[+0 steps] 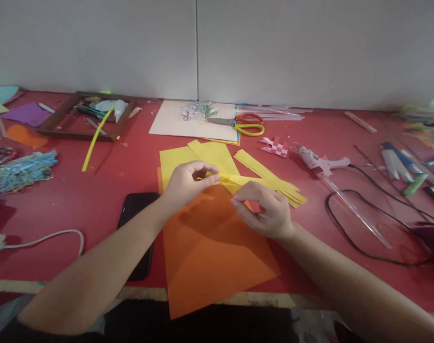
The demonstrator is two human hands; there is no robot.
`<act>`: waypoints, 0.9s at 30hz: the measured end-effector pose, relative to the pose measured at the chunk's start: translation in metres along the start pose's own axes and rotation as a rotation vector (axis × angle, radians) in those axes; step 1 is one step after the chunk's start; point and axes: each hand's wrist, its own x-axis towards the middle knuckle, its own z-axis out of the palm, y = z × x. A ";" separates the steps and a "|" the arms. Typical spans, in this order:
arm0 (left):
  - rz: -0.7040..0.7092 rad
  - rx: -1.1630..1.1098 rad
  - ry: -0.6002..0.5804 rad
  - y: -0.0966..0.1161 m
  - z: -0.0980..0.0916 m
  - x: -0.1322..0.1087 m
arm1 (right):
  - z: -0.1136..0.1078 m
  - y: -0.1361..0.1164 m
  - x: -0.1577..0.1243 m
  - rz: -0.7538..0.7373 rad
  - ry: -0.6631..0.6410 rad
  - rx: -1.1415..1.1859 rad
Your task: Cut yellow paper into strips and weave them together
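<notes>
My left hand (pixel 190 183) pinches a yellow paper strip (pixel 233 179) between thumb and fingertips. The strip runs rightward, behind the fingers of my right hand (pixel 263 209). Thumb and curled fingers of that hand are pressed close together just below the strip; what they hold, if anything, is hidden. Beneath both hands lies a large orange paper sheet (pixel 210 257), with a yellow paper sheet (pixel 174 162) above it on the table. Several cut yellow strips (pixel 254 164) lie fanned out beyond my right hand.
On the red table, a black phone (pixel 140 257) lies by my left forearm. Scissors (pixel 234 125) rest on pale sheets (pixel 170 121) at the back. A glue gun (pixel 320 163) with its cable (pixel 349 252) is at right, a wooden frame (pixel 79 136) at left.
</notes>
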 end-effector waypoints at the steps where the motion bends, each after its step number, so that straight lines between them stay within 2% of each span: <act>1: 0.006 -0.038 0.005 0.000 0.000 0.000 | 0.001 0.000 -0.001 0.042 -0.031 0.038; 5: 0.019 -0.200 -0.001 0.001 0.000 0.001 | 0.004 0.001 -0.004 0.252 -0.183 0.105; 7: 0.022 -0.250 -0.031 0.001 0.001 0.001 | 0.005 0.002 -0.004 0.397 -0.210 0.143; 11: 0.026 -0.267 -0.106 -0.001 0.004 0.000 | 0.008 0.004 -0.001 0.656 -0.111 0.355; 14: 0.036 -0.256 -0.149 -0.004 0.004 -0.001 | 0.008 0.004 0.002 0.781 -0.035 0.511; 19: 0.027 -0.253 -0.172 -0.003 0.004 -0.002 | 0.008 0.005 0.001 0.841 0.043 0.589; 27: 0.019 -0.229 -0.166 -0.001 0.005 -0.003 | 0.008 0.008 0.001 0.837 0.055 0.624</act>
